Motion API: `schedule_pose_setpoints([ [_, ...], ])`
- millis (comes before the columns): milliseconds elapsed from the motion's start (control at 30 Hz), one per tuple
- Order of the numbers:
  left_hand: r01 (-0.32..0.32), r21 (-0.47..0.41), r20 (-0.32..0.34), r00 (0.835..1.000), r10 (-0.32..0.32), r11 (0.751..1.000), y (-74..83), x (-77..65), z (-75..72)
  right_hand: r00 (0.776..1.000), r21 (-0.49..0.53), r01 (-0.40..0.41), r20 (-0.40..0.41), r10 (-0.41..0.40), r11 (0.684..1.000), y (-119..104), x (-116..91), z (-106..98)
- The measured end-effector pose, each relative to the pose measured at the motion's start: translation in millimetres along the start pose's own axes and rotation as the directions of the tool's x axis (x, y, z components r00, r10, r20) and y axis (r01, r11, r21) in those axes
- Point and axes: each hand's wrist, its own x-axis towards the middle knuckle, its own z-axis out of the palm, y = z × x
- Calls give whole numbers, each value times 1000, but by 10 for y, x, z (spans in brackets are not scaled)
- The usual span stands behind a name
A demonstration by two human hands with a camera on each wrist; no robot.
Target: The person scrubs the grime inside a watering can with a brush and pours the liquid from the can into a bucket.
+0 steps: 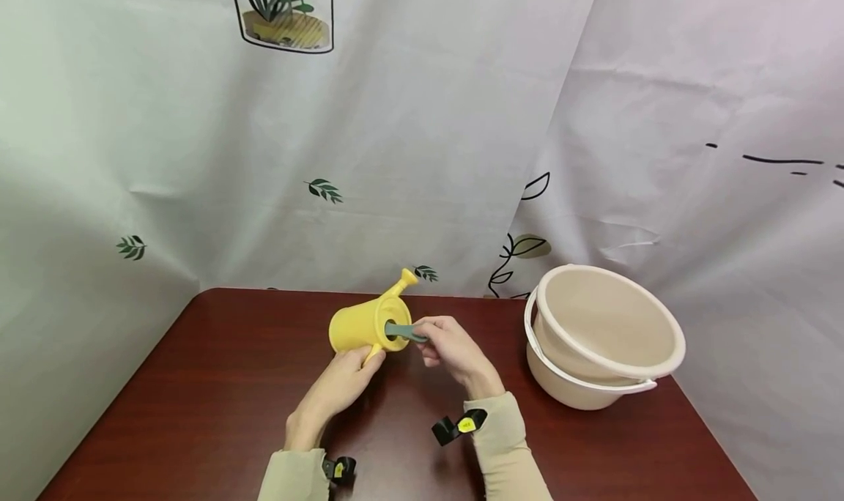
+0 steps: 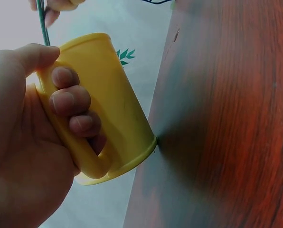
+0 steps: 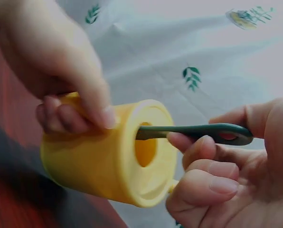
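A yellow watering can [image 1: 356,327] is tipped on its side above the table, its spout pointing up and to the right. My left hand [image 1: 339,385] grips the can's handle, fingers wrapped round it, as the left wrist view shows closely. From the right, my right hand [image 1: 455,351] pinches a slim dark green handle [image 3: 193,130] with a hole in its end. The far part of this green tool goes through the round opening in the can's top [image 3: 148,147] and is hidden inside, so its kind cannot be told.
On the right of the dark red-brown table [image 1: 217,369] stand two cream tubs. The upper tub [image 1: 609,314] sits tilted in the lower tub [image 1: 563,384], which has a white bail handle. A pale curtain [image 1: 428,120] with leaf prints hangs behind the table.
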Motion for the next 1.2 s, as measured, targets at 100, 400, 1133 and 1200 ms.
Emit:
schedule_pose_setpoints([
  [100, 4, -10, 3, 1000, -4, 1000, 3, 1, -9, 1000, 2, -13, 12, 13, 1000, -37, -23, -35],
  [400, 1, -6, 3, 1000, 0, 1000, 3, 18, -16, 1000, 14, -19, 19, 18, 1000, -57, -5, -20],
  [1133, 0, 35, 2, 1000, 0, 999, 25, 21, 9, 997, 139, -37, -55, 45, 990, 114, 118, 261],
  [1200, -1, 34, 3, 1000, 1, 999, 17, 11, 15, 997, 137, -37, -66, 47, 990, 134, 119, 282],
])
